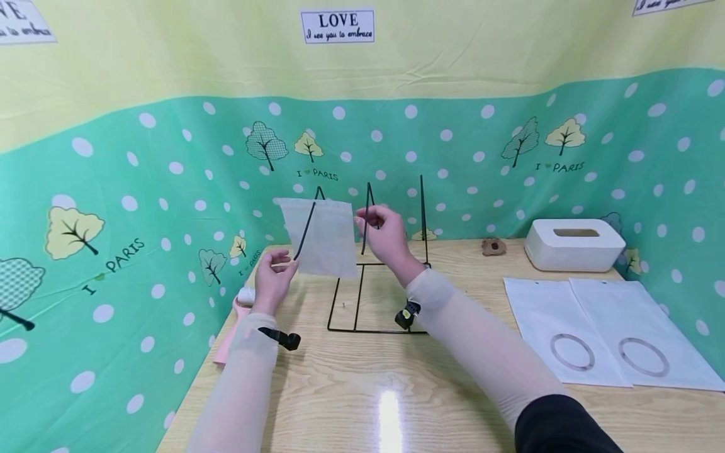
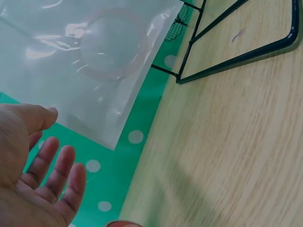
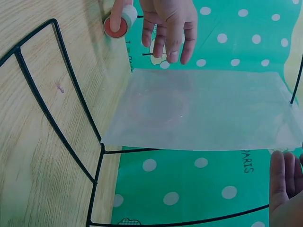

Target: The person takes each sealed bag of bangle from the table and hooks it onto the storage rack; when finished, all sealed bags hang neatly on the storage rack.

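A translucent white plastic bag (image 1: 325,239) hangs on the left upright of a black wire rack (image 1: 368,330); a faint ring (image 3: 158,106) shows on it in the right wrist view. My left hand (image 1: 274,280) is beside the bag's lower left corner, fingers loosely bent, holding nothing. In the left wrist view the left thumb (image 2: 40,116) overlaps the bag's edge. My right hand (image 1: 387,236) is just right of the bag's upper edge, by the middle upright; in the right wrist view its fingers (image 3: 278,172) are nearly straight beside the bag's corner, with no grip on it.
Two flat white bags (image 1: 544,324) with grey rings lie on the table at right. Behind them stands a white tissue box (image 1: 574,255), with a small brown object (image 1: 494,246) to its left. A pink and white roller-like thing (image 1: 229,336) lies at the left edge. Patterned cloth surrounds the table.
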Demonstrator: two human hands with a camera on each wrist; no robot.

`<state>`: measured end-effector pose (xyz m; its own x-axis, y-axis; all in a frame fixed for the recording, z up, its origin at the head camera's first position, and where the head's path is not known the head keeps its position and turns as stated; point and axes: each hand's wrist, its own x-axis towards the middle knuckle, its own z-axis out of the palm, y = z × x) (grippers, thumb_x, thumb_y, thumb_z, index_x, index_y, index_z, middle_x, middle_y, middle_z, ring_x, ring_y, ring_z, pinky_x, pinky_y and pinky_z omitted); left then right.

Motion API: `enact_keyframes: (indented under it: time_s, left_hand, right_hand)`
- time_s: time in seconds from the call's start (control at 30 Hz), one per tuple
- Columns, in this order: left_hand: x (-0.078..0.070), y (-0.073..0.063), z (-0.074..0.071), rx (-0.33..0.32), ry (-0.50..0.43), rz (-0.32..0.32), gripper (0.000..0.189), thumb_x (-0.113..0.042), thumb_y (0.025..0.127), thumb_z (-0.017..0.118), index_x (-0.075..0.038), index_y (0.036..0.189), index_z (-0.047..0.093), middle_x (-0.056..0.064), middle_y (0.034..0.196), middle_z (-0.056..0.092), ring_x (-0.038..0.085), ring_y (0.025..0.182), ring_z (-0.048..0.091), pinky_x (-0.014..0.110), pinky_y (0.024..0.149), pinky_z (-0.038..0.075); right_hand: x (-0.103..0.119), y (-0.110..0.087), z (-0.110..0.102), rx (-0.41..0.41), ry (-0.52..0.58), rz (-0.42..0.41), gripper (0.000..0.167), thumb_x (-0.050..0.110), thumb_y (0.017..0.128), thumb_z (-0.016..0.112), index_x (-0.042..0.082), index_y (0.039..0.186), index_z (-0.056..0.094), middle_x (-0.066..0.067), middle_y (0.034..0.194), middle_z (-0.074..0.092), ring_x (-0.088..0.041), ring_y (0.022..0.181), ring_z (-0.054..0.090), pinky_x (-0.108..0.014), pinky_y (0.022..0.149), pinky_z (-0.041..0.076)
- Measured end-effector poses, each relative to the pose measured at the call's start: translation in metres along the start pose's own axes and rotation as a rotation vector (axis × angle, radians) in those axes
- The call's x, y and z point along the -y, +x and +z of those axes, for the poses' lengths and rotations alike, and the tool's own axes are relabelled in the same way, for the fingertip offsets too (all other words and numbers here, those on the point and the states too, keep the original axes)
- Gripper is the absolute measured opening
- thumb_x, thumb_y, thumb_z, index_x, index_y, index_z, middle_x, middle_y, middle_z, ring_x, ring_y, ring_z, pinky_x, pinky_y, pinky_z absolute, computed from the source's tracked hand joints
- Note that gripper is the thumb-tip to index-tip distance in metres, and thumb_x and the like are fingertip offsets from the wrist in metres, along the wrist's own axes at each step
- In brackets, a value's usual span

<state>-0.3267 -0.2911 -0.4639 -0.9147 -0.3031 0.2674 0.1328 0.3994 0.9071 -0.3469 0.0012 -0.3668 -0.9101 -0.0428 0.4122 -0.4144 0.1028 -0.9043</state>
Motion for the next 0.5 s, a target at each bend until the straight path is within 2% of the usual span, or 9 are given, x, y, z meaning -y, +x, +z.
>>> enact_keyframes:
  time_s: [0.13,0.37,0.5]
  left_hand:
    - [-0.002,-0.006,-0.002,0.007,0.025,0.015,0.042,-0.024,0.098,0.077,-0.008,0.134,0.061,0.015,0.127,0.064,0.029,0.106,0.064,0.030,0.082,0.054]
    - [-0.011,-0.019,-0.004,0.020,0.052,0.072,0.038,-0.021,0.098,0.076,-0.005,0.130,0.063,0.012,0.123,0.066,0.032,0.107,0.066,0.029,0.083,0.054]
    - [-0.016,-0.029,-0.006,0.038,0.079,0.084,0.034,-0.019,0.098,0.076,-0.007,0.128,0.064,0.010,0.121,0.067,0.030,0.107,0.066,0.037,0.086,0.054]
  right_hand:
    - [0.001,-0.007,-0.007,0.019,-0.020,-0.024,0.017,0.016,0.098,0.077,0.010,0.113,0.077,-0.003,0.100,0.068,-0.021,0.089,0.062,-0.033,0.074,0.055]
    - [-0.007,-0.025,-0.029,0.054,-0.123,-0.170,0.018,0.016,0.100,0.073,0.010,0.117,0.075,0.000,0.107,0.067,-0.017,0.097,0.065,-0.031,0.085,0.058]
    - [-0.011,-0.034,-0.046,0.066,-0.162,-0.254,0.018,0.020,0.100,0.075,0.009,0.114,0.077,0.001,0.106,0.068,-0.016,0.097,0.065,-0.032,0.086,0.058]
